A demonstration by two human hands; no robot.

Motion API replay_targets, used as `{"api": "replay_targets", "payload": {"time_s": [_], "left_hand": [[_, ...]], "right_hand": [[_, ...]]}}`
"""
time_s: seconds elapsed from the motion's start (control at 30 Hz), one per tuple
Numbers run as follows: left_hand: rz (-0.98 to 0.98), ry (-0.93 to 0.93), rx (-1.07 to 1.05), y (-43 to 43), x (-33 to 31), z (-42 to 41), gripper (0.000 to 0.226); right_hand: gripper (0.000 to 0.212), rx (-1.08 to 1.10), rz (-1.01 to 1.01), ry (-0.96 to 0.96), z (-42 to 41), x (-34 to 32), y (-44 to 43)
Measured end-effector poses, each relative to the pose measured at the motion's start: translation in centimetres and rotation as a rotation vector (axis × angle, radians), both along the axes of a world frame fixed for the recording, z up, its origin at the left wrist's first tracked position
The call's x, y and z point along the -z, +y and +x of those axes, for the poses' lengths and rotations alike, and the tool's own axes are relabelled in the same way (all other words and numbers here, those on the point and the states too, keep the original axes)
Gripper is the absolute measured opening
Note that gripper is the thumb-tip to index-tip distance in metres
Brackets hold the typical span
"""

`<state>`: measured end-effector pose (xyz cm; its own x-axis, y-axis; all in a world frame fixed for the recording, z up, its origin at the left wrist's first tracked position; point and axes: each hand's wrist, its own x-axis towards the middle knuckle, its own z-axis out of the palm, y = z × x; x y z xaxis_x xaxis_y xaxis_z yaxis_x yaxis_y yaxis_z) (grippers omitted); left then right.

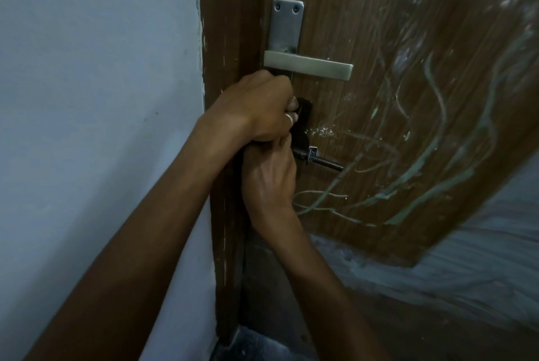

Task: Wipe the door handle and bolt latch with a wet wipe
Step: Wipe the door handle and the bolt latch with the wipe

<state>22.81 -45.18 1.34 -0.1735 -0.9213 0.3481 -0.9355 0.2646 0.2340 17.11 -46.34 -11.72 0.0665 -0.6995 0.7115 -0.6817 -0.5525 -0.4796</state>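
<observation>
On the left is a pale blue wall [96,98], and next to it runs the dark brown door frame [224,40]. The left hand [256,107], with a ring on one finger, is curled shut low on the handle plate, and the right hand [269,174] sits just under it with fingers bent at the black bolt latch [318,158]; I cannot tell what either one holds. The silver door handle [309,64] sticks out flat just above the hands, on a brown door [408,69] with pale scribbles.
</observation>
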Motion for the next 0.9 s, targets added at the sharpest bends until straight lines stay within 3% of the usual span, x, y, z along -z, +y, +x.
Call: {"api": "replay_targets", "payload": {"time_s": [0.1,0.2,0.27,0.33,0.43,0.53,0.63,0.9], "left_hand": [[-0.202,-0.037,-0.132,0.2,1.1,-1.4,0.027],[-0.386,-0.051,-0.256,0.4,1.7,-2.9,0.029],[-0.402,-0.045,-0.287,0.4,1.8,-3.4,0.026],[-0.386,-0.007,-0.292,0.2,2.0,-3.5,0.024],[-0.389,0.123,-0.288,0.1,2.8,-3.9,0.027],[-0.445,0.243,-0.336,0.0,4.2,-5.2,0.041],[-0.480,0.356,-0.361,-0.5,5.5,-5.8,0.048],[-0.495,0.820,-0.298,2.7,9.6,-5.4,0.047]], "right_hand": [[0.035,-0.092,-0.021,-0.064,-0.9,0.4,0.0],[0.048,-0.056,-0.112,-0.005,-1.8,0.7,0.5],[0.056,-0.067,-0.172,0.006,-2.1,1.0,0.9],[0.045,-0.112,-0.164,0.082,-2.8,1.8,1.6],[0.022,-0.099,0.088,0.070,-5.0,3.7,3.7],[0.005,-0.007,0.107,-0.002,-7.6,5.5,6.1],[0.015,0.060,0.150,-0.072,-10.3,5.6,6.4],[0.024,-0.070,0.108,-0.294,-13.1,1.5,4.3]]}}
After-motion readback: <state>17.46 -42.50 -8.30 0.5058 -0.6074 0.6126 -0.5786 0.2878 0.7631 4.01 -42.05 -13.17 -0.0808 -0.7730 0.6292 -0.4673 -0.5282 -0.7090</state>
